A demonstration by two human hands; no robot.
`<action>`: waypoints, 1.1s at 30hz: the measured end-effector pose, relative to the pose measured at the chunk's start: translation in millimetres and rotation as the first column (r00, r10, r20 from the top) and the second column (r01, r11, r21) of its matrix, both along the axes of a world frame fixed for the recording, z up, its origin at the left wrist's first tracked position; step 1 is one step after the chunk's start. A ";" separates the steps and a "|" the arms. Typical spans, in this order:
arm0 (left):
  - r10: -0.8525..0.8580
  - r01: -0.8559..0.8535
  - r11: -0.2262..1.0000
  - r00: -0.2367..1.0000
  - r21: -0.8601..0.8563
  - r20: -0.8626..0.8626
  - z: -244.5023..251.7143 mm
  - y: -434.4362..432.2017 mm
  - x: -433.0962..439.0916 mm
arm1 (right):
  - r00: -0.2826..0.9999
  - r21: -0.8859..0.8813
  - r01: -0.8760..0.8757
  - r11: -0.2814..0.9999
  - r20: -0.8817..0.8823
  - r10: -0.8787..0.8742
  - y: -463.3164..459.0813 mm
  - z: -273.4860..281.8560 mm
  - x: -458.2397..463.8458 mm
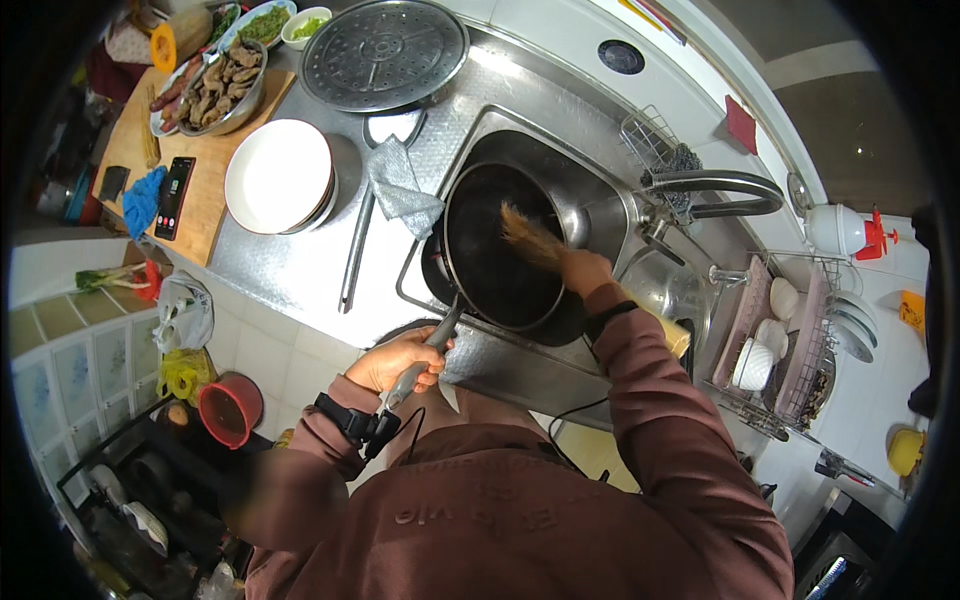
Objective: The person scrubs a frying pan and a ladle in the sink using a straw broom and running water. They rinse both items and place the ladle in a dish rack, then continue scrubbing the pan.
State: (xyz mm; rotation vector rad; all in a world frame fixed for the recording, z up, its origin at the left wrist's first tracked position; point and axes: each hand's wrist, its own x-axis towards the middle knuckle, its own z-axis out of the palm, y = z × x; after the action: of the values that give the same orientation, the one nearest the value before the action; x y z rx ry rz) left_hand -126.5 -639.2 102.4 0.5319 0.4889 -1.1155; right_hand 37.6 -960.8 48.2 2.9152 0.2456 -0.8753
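My left hand [409, 360] grips the grey handle of a dark frying pan [480, 225], which is tilted over the left basin of a steel sink [600, 176]. My right hand [587, 271] is closed around a straw brush [529, 236], its bristles over the inside of the pan. Part of a light yellow stick or handle [671, 334] shows beyond my right forearm. A grey cloth [401, 187] lies left of the pan, over the handle of a metal utensil [358, 247]. The curved faucet [716, 180] stands behind the sink.
On the left are stacked white bowls [277, 176], a perforated steamer plate [384, 52], and a wooden board [206, 165] bearing a phone [175, 196], a blue cloth [142, 202] and a steel bowl of food [225, 94]. A dish rack [799, 337] stands on the right.
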 end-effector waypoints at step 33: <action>-0.283 0.215 0.903 0.949 0.372 0.138 1.5 12.6 25.9 | 0.949 -0.360 -0.300 0.883 -0.202 0.240 -49.7 -22.8 9.9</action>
State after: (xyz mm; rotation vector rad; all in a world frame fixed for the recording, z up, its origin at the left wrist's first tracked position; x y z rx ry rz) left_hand -100.5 -626.7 103.9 1.0322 0.4655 -1.2135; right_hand 47.5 -1010.5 25.5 2.3811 0.4265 -0.9710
